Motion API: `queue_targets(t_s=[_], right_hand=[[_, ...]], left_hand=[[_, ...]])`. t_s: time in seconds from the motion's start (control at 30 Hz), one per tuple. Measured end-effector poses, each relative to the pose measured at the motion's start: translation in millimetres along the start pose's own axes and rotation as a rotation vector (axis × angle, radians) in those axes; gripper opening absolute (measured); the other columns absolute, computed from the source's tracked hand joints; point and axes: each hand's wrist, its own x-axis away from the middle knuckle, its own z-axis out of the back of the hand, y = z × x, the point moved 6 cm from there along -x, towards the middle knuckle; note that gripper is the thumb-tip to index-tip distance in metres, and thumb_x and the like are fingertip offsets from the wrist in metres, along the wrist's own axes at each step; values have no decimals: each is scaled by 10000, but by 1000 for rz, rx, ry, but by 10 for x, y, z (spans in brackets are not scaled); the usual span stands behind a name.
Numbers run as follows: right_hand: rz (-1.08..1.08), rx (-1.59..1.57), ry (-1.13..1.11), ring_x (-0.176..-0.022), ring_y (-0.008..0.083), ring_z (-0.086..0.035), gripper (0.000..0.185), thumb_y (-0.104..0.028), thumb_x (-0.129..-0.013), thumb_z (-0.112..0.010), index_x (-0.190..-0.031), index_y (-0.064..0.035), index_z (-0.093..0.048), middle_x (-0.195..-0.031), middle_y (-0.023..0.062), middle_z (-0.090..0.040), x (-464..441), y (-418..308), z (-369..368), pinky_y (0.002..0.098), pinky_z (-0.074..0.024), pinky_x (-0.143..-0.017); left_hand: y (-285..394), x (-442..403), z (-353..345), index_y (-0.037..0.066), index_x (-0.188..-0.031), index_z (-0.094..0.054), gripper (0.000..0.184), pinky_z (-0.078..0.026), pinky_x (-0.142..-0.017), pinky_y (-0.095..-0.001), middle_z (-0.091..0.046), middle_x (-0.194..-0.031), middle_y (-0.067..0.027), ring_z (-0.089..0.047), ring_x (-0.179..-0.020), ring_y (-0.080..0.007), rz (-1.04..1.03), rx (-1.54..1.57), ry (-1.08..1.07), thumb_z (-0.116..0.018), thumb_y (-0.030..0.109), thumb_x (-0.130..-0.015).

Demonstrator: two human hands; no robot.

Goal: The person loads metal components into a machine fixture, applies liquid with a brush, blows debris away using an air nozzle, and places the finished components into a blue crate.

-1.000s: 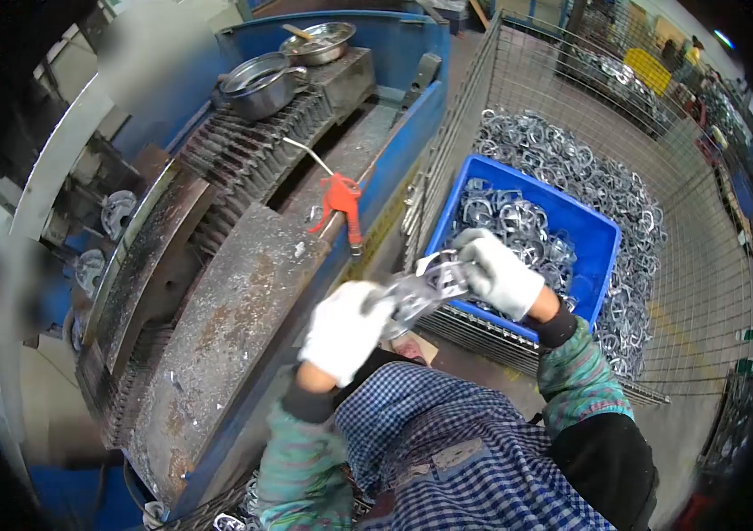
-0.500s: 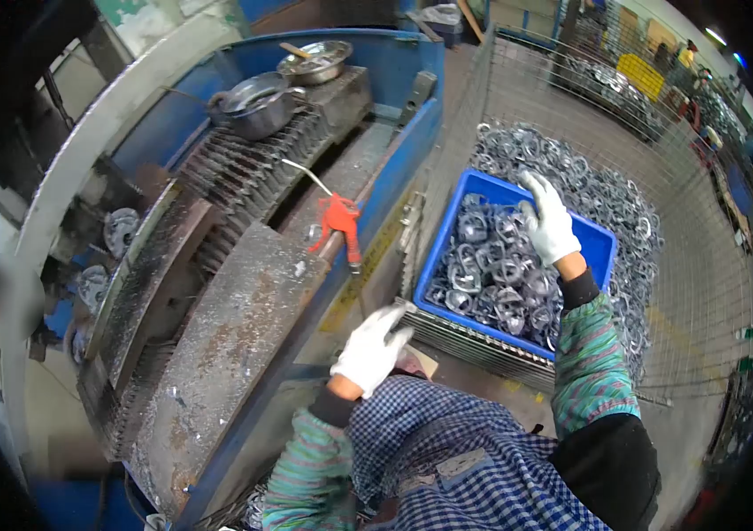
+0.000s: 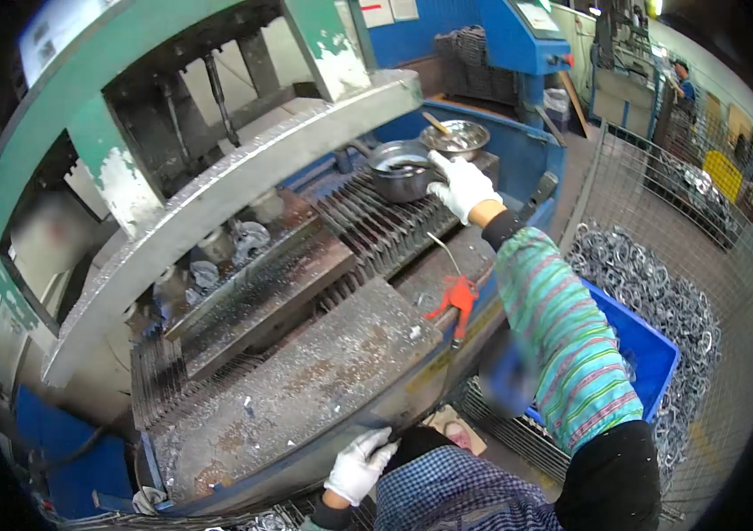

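The right grip (image 3: 465,188) has left the blue bin (image 3: 664,363) and reached across to the pot (image 3: 399,186), while the left grip (image 3: 359,467) has dropped toward the near blue side of the machine. The view has swung too, so more of the green machine frame (image 3: 120,177) shows.

The pot stands upright on the ribbed grate (image 3: 368,226), close to its far end. The right grip is at the pot's right side, by the handle, fingers partly curled; whether they have closed on it cannot be told. The left grip is loosely parted, nothing visible in it, just beside the near blue edge.

Room around the pot is tight on the far side: the metal bowl (image 3: 474,133), with a wooden stick (image 3: 437,124) leaning in it, sits just beyond, and the pale curved beam (image 3: 244,168) ends near it at upper left. Nearer the person, the flat counter (image 3: 341,354) lies mostly open, strewn with flakes and small chips. A red air gun (image 3: 456,301) rests over the blue rim, its thin nozzle pointing toward the grate. The striped sleeve (image 3: 562,327) passes over this side and hides part of the bin, which sits among metal parts (image 3: 615,257) inside the wire cage (image 3: 593,177).
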Motion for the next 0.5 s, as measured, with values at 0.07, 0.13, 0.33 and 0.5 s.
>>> queue_targets(t_s=[0.07,0.13,0.33,0.5], right_hand=[[32,36,52,-936,329,-556,405,-256,-801,-557,-1187,-147,-501,-1033,170,-564,-216,-25,-160,419,-458,-797],[71,71,16,-953,334,-555,330,-208,-816,-517,-1137,-139,-552,-979,170,-596,-449,-3,-334,420,-445,-814],[37,115,129,-876,306,-595,197,-103,-787,-469,-907,-82,-624,-896,160,-626,-752,-123,-249,383,-467,-769],[89,142,165,-810,326,-618,170,-158,-787,-510,-877,-84,-634,-846,171,-637,-693,-196,-189,409,-486,-718]], left_hand=[[-25,64,46,58,-1050,-613,311,-464,-840,-328,-618,-1021,-150,-599,-941,-272,-25,-4,63,-650,229,-793],[-17,92,100,68,-1046,-618,307,-468,-834,-333,-618,-1017,-152,-599,-935,-283,-61,-21,95,-654,232,-789],[-159,205,185,71,-1047,-607,256,-457,-838,-348,-607,-1027,-157,-569,-984,-304,-9,79,188,-612,147,-803],[-331,262,174,77,-1039,-611,255,-462,-831,-350,-607,-1020,-158,-570,-977,-310,33,97,236,-620,153,-796]])
